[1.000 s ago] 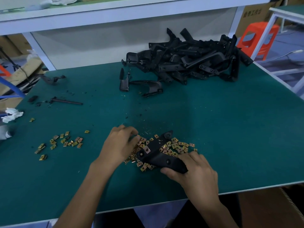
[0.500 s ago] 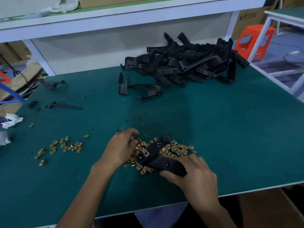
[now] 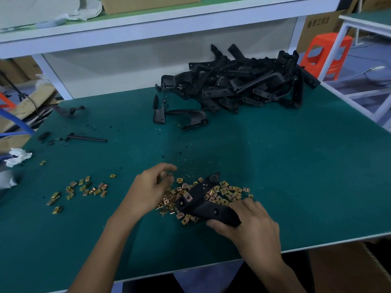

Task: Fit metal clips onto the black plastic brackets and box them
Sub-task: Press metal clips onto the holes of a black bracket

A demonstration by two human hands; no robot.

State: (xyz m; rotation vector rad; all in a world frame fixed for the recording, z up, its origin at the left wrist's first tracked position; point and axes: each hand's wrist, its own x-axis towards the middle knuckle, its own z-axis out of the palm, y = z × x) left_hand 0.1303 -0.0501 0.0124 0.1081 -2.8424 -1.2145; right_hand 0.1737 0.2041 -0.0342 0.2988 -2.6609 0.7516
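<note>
We're early: right hand (image 3: 249, 226) grips bracket (image 3: 201, 205), one clip (image 3: 187, 197) seated; left hand (image 3: 149, 190) apparently pinches another. Upper-right bracket pile (image 3: 239, 85) pending.

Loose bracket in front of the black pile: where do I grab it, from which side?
Best grip on the loose bracket is probably the slim bar between its broader ends, from above on the near side: it lies level beside the pile of brackets, open mat in front.

head view, angled down (close over table (image 3: 296, 166))
</note>
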